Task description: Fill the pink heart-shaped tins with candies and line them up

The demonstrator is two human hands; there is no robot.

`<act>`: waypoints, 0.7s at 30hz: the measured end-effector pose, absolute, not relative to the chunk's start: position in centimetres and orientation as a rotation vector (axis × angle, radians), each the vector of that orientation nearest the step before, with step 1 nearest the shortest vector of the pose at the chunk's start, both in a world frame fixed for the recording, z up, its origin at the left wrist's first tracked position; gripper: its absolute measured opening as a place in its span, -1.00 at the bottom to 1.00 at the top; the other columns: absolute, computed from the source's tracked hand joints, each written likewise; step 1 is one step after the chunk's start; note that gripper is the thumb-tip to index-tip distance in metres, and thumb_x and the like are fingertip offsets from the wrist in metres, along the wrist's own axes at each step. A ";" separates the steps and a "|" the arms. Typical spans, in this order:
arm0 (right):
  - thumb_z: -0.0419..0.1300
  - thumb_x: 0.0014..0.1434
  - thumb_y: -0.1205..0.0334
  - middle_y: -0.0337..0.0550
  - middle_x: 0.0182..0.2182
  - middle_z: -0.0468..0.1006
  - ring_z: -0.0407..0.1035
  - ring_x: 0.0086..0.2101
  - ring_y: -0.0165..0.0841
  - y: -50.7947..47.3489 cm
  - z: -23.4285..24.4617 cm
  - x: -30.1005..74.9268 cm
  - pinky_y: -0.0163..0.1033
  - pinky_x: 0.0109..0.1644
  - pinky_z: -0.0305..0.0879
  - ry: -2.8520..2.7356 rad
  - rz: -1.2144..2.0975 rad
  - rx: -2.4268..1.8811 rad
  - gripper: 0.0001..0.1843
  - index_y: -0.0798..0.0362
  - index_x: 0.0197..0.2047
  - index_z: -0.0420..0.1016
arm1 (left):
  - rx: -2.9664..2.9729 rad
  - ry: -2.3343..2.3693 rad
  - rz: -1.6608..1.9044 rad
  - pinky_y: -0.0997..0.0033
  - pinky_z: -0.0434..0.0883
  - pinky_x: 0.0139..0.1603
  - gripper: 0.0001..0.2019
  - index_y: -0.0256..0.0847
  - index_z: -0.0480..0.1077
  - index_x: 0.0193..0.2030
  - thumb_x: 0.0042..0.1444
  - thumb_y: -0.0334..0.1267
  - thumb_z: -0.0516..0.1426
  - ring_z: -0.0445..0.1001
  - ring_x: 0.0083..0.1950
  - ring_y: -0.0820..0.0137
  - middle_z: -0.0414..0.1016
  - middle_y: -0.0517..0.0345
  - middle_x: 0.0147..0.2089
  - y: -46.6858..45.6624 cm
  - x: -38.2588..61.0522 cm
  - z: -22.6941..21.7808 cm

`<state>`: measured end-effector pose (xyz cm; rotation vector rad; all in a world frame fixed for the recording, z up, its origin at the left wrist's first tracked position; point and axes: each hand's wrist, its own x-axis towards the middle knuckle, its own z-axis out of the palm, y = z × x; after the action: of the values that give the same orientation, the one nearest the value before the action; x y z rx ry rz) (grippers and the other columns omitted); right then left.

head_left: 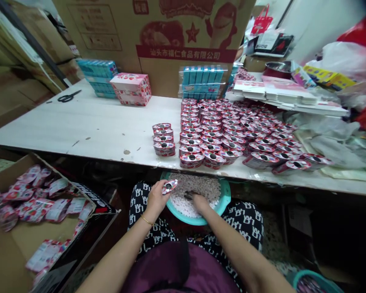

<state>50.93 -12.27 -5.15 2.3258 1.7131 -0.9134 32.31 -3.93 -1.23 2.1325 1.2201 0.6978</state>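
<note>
My left hand (157,198) is closed around a small red-and-white round container (169,186), held over the rim of a teal bowl (223,200) on my lap. The bowl is full of small white and pinkish candies (201,188). My right hand (199,200) reaches down into the candies with its fingers curled; what they hold is hidden. Just beyond, on the white table (103,130), stand rows of many identical round containers (225,130), with a short separate column (163,139) to their left.
A cardboard box (12,248) of red-and-white packets sits at my lower left. On the table lie scissors (68,96), blue and pink cartons (118,83), a clear pack of blue boxes (203,81) and flat white cartons (280,95). A big printed carton (158,36) stands behind. Plastic bags (332,138) lie at right.
</note>
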 end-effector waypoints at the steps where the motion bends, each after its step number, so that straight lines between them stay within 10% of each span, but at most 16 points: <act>1: -0.07 0.12 0.35 0.02 -0.15 0.47 0.35 -0.14 -0.33 -11.7 -6.1 50.0 -0.28 -0.10 0.18 1.751 -0.962 2.352 -0.56 0.08 0.10 0.17 | 2.117 1.236 0.702 0.36 0.30 -0.14 -0.72 -0.17 0.29 -0.16 -0.08 -0.31 0.13 0.36 -0.17 0.36 0.39 0.13 -0.21 -4.0 31.9 -1.0; 9: -0.02 0.07 0.28 -0.05 -0.14 0.44 0.32 -0.16 -0.38 -12.4 -6.6 52.0 -0.31 -0.09 0.19 2.025 -1.214 2.519 -0.62 0.17 -0.02 0.26 | 2.010 1.322 0.740 0.38 0.32 -0.17 -0.72 -0.17 0.28 -0.14 -0.05 -0.24 0.12 0.38 -0.20 0.38 0.41 0.14 -0.21 -3.7 30.6 -0.4; 21: -0.04 0.10 0.21 -0.10 -0.18 0.48 0.35 -0.16 -0.29 -14.1 8.2 54.3 -0.25 -0.12 0.19 2.115 -0.662 2.220 -0.68 -0.02 -0.08 0.37 | 2.309 1.107 0.530 0.32 0.26 -0.06 -0.62 -0.16 0.28 -0.11 -0.13 -0.48 0.11 0.30 -0.10 0.32 0.35 0.11 -0.15 -5.6 35.3 -0.5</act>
<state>54.28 -14.12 8.18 2.2205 2.1146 -0.6617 35.34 -5.61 -0.51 2.3093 1.1071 0.5301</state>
